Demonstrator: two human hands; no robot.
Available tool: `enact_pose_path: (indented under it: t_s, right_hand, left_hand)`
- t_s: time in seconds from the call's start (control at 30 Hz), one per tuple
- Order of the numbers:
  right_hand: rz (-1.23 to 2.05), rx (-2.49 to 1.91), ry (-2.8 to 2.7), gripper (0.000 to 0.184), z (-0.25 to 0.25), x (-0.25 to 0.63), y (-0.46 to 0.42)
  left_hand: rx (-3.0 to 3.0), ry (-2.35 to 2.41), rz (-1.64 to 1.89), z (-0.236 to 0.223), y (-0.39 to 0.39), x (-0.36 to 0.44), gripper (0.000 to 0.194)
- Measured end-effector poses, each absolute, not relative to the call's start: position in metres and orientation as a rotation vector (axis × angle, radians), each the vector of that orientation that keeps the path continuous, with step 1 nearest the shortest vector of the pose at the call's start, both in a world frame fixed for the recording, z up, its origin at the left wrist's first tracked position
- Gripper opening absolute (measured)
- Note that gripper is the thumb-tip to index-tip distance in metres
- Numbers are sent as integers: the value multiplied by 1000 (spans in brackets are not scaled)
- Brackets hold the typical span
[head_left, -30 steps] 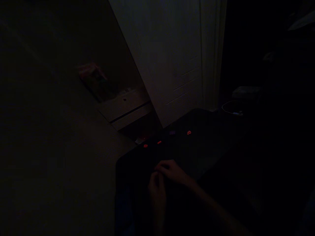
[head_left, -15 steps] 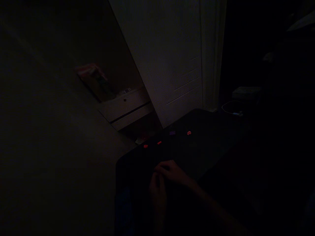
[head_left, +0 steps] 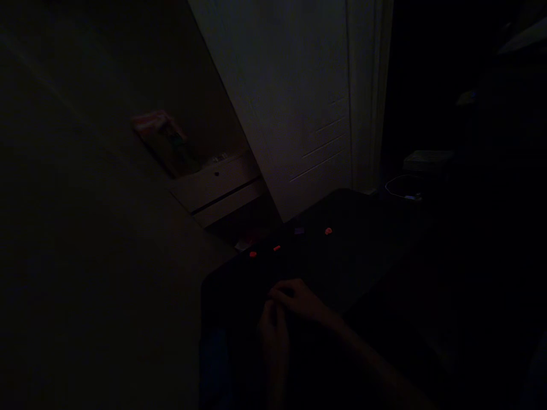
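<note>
The room is very dark. My left hand (head_left: pixel 273 327) is closed, its fingers pinched together near the front of the dark table (head_left: pixel 359 250). From the right my right hand (head_left: pixel 298 296) reaches in, thumb and fingers curled so that the fingertips meet those of the left. Whatever lies between the fingertips, if anything, is too dark to make out. Beyond my hands, three small glowing red pieces lie on the table: a roundish one (head_left: pixel 253 254), a short bar (head_left: pixel 277 248) and a rounded one (head_left: pixel 328 231). A small purple block (head_left: pixel 299 231) sits between the last two.
A pale panelled door (head_left: pixel 299 114) stands behind the table. To its left is a white drawer unit (head_left: pixel 213 185) with a reddish package (head_left: pixel 160 139) on it. At the right lie a white cable (head_left: pixel 395 185) and a pale box (head_left: pixel 427 160). Something blue (head_left: pixel 213 364) hugs the table's left edge.
My hands stay joined in almost the same place, with only a very slight shift of the fingers. The picture looks a little dimmer around the purple block.
</note>
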State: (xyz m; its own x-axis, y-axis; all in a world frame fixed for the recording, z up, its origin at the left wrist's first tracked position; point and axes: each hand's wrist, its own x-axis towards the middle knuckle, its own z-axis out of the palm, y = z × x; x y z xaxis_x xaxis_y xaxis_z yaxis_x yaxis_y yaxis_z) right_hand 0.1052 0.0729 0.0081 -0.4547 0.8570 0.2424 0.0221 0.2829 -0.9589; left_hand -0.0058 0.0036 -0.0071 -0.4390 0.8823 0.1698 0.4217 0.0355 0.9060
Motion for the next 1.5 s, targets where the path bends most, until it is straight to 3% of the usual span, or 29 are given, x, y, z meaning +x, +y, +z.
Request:
enact_pose_path:
  t_s: [0.8, 1.5]
  right_hand:
    - [1362, -825, -1655, 36, 0, 104, 75]
    - [1356, -823, -1671, 34, 6, 105, 74]
  left_hand:
    - [1229, 1887, 1397, 0, 2, -2, 66]
    - [1315, 1865, 1400, -1, 1, -3, 51]
